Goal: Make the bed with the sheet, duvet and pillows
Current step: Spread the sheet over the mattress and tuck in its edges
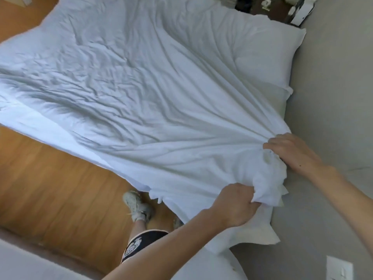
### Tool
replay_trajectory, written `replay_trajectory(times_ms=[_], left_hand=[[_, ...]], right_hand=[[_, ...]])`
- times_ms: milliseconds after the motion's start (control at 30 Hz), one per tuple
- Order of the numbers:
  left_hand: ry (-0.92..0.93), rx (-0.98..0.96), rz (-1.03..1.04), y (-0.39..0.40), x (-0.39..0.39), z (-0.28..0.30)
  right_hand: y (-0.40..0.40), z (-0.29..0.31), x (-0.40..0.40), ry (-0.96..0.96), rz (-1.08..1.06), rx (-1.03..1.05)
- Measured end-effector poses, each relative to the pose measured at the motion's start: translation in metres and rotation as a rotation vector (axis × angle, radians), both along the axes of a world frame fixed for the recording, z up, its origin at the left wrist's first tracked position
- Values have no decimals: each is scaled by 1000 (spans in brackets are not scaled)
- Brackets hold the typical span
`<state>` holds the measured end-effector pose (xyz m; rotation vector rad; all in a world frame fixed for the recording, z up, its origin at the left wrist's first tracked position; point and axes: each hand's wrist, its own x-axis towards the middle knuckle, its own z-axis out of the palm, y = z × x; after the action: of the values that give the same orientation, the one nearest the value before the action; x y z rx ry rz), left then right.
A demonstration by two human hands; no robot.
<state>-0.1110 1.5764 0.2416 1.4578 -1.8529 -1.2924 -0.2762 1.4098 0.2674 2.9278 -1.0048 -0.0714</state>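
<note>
— Where's the sheet (141,93)?
— Spread over the bed, its corner bunched near the wall (331,110).
— The hands?
— Left hand (234,207) and right hand (292,152) both clench that bunched corner, by the pillow (268,59).

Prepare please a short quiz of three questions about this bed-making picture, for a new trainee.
1. True or false: both hands grip the bunched corner of the white sheet.
2. Which lies against the grey wall at the head of the bed? A) a pillow B) a folded towel C) a basket
3. Fill in: the floor beside the bed is made of ____.

Key
1. True: the left hand and the right hand both hold the gathered cloth.
2. A: the pillow sits there, partly under the sheet.
3. Wood.
</note>
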Motion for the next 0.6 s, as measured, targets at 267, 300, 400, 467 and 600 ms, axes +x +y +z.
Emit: replay_trajectory(times_ms=[267, 300, 400, 467, 600], left_hand=[[-153, 136, 97, -6, -1, -39], [-185, 141, 102, -7, -3, -42], [-287, 172, 72, -9, -10, -49], [-332, 188, 43, -10, -15, -49], [-324, 187, -11, -16, -33, -38]], right_hand=[[125, -79, 25, -1234, -1476, 999], [137, -83, 32, -1264, -1540, 1123], [159, -78, 43, -1321, -1506, 1378], [159, -73, 42, -1293, -1362, 1375], [143, -67, 30, -1271, -1401, 1248]])
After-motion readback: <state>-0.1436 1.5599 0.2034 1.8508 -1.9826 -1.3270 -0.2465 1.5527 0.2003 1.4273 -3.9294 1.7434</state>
